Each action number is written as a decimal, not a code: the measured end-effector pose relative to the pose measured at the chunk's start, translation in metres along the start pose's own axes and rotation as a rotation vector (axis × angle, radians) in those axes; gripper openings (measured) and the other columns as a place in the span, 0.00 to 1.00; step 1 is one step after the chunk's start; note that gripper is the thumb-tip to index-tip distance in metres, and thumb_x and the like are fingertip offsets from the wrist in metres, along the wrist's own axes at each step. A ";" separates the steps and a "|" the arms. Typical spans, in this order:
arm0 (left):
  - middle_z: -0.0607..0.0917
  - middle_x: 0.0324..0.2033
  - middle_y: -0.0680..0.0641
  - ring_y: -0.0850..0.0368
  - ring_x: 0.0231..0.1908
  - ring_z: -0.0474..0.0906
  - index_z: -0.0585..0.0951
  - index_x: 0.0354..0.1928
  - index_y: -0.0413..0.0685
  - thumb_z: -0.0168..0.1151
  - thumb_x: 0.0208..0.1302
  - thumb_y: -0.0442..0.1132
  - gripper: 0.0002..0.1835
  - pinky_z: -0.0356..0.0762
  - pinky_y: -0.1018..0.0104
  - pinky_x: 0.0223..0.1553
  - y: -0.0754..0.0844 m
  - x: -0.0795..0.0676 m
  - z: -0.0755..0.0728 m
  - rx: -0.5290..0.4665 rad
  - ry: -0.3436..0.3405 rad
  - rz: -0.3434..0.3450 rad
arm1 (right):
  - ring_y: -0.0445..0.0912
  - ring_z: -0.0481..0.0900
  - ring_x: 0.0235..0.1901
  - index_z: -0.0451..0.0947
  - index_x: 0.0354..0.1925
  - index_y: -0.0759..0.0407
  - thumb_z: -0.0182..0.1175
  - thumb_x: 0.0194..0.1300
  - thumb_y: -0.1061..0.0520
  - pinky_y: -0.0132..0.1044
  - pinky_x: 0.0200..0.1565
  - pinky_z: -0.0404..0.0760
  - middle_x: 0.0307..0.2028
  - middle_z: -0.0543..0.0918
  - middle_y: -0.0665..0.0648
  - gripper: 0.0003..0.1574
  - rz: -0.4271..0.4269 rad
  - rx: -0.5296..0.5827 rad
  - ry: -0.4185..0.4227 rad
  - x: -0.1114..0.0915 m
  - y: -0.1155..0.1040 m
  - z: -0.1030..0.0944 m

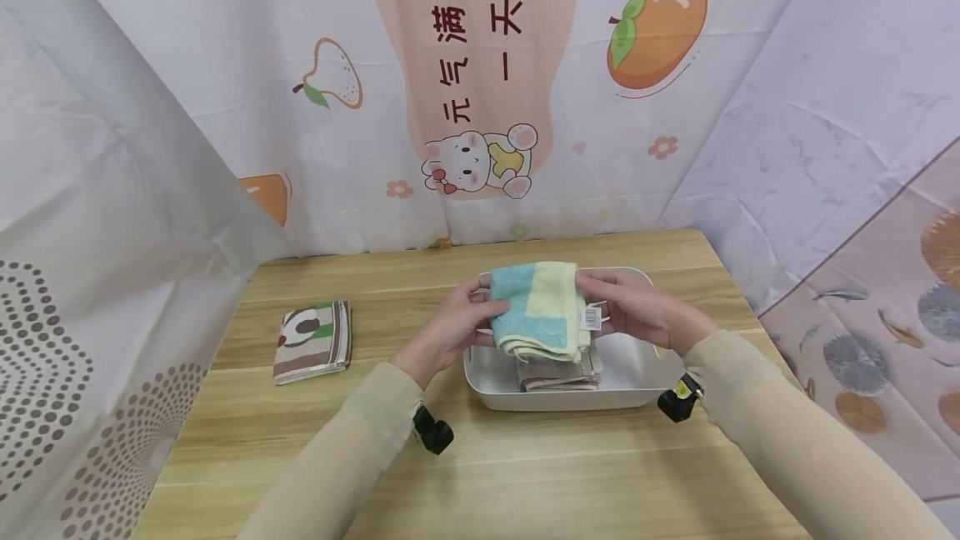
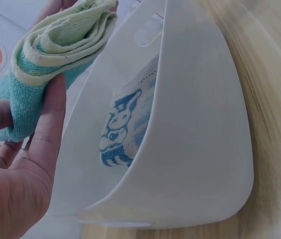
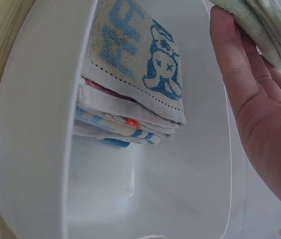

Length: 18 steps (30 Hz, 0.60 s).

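Both hands hold a folded teal and pale-yellow towel [image 1: 536, 307] above a white plastic bin. My left hand [image 1: 459, 322] grips its left side, with the thumb on top and fingers underneath, as the left wrist view also shows around the rolled folds [image 2: 56, 55]. At the towel's right side, by a white label [image 1: 590, 319], my right hand [image 1: 630, 307] pinches the edge. Inside the bin [image 1: 637, 365] lies a stack of folded towels [image 3: 130, 99]; the top one bears a blue animal pattern. The held towel partly hides this stack in the head view.
On the wooden table [image 1: 420, 482], to the left, lies a folded brown, white and green towel [image 1: 313, 342]. A printed curtain [image 1: 480, 215] hangs behind the table's back edge. More sheeting [image 1: 847, 215] hangs at the right.
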State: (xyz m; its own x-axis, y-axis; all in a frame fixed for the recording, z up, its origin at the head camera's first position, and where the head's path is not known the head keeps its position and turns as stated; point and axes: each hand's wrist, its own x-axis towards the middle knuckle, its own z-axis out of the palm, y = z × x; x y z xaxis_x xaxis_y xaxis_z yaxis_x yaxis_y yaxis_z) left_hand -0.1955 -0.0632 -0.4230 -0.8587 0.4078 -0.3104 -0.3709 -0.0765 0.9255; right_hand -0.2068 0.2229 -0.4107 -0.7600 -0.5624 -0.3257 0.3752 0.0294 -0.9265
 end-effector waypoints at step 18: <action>0.78 0.46 0.40 0.46 0.35 0.81 0.70 0.57 0.51 0.65 0.61 0.39 0.23 0.82 0.52 0.33 -0.003 0.006 -0.001 0.034 0.023 -0.049 | 0.59 0.77 0.49 0.59 0.66 0.59 0.58 0.67 0.51 0.55 0.45 0.79 0.54 0.74 0.67 0.34 0.021 -0.100 0.032 0.003 0.005 0.005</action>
State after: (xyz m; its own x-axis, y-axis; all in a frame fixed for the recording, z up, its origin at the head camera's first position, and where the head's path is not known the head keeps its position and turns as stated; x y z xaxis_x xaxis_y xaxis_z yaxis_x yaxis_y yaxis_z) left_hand -0.2001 -0.0609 -0.4279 -0.8480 0.3889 -0.3601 -0.4006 -0.0255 0.9159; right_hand -0.2046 0.2169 -0.4158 -0.7700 -0.5341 -0.3492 0.3374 0.1238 -0.9332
